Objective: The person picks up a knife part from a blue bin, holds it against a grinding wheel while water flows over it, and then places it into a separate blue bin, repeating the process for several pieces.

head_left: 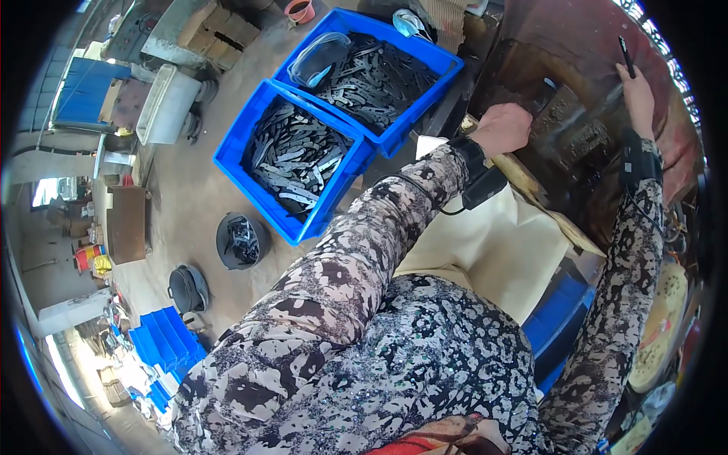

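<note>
Dark, wet-looking bench point(557, 125) beside two blue bins point(255, 194) heaped with metal strips point(299, 163): seemingly mid-work.

A dark bucket point(262, 250) on the floor holds fewer strips; which heaps are finished or waiting cannot be told. The left hand point(504, 127) is curled by the bench's edge, its grip hidden; the right hand point(637, 95) pinches a slim dark piece point(626, 54) over the bench's far side, apparently not yet set down.
</note>
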The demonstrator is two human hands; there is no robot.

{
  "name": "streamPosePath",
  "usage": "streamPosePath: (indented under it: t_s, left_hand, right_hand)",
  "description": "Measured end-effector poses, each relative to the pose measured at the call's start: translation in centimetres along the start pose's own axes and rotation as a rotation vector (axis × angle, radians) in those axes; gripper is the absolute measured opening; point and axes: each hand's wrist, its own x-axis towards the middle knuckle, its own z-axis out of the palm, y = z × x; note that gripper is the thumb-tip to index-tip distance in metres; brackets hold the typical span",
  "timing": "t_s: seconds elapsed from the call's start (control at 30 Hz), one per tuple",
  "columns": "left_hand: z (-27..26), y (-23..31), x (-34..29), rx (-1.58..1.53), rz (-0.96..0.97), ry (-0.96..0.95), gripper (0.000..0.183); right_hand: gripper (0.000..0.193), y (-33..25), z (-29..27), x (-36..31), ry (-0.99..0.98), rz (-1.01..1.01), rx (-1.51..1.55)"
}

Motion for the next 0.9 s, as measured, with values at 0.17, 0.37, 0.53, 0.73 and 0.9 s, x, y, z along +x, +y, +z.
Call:
streamPosePath:
  t_s: [0.17, 0.37, 0.53, 0.73, 0.9]
  left_hand:
    - [0.5, 0.1, 0.3, 0.0, 0.029, 0.03, 0.017]
    - [-0.1, -0.3, -0.2, -0.05, -0.013, -0.015, 0.021]
    - [-0.1, -0.2, 0.1, -0.03, -0.042, -0.074, 0.023]
    - [-0.1, -0.2, -0.1, 0.015, -0.015, -0.087, 0.022]
    - [0.1, 0.0, 0.0, 0.026, -0.006, -0.022, 0.02]
  right_hand:
    - [0.047, 1.6, 0.3, 0.8, 0.124, -0.116, -0.027]
    - [0.045, 0.2, 0.7, -0.1, 0.119, -0.106, -0.048]
    - [0.043, -1.1, 0.0, -1.2, 0.102, -0.085, -0.038]
    - [0.04, -1.6, -0.3, -1.4, 0.056, -0.03, -0.053]
    - [0.04, -0.9, 0.3, -0.7, 0.087, -0.066, -0.035]
